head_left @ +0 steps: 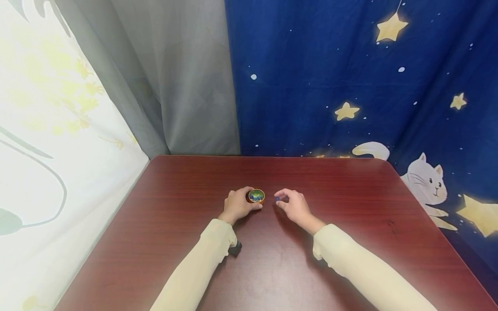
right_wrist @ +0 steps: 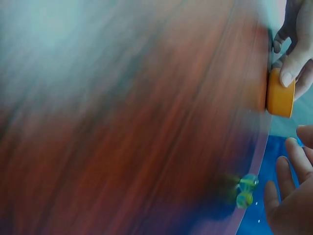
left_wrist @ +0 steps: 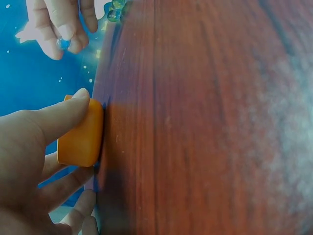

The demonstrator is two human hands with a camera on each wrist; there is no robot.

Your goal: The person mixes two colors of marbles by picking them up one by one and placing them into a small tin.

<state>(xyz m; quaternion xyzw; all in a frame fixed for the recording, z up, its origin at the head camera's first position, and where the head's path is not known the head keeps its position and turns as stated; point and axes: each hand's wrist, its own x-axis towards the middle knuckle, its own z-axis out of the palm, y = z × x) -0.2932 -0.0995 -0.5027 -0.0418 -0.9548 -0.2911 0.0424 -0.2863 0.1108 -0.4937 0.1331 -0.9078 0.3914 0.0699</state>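
My left hand (head_left: 236, 204) grips a small orange bowl (left_wrist: 80, 139) standing on the table, thumb on the near side and fingers round the far side. Several blue marbles (head_left: 256, 198) lie in the bowl, against a greenish inside. Just right of the bowl, my right hand (head_left: 297, 208) pinches a blue marble (left_wrist: 63, 44) between thumb and fingertips, a short way from the rim. Clear green-yellow marbles (right_wrist: 247, 183) sit on the table by the right hand's fingers in the right wrist view; in the head view that hand hides them.
The dark red wooden table (head_left: 186, 185) has rounded far corners. Behind it hang a grey curtain (head_left: 198, 86) and a blue curtain with stars (head_left: 295, 86). A pale patterned cloth (head_left: 58, 129) hangs on the left. A black device (head_left: 235, 248) shows under the left sleeve.
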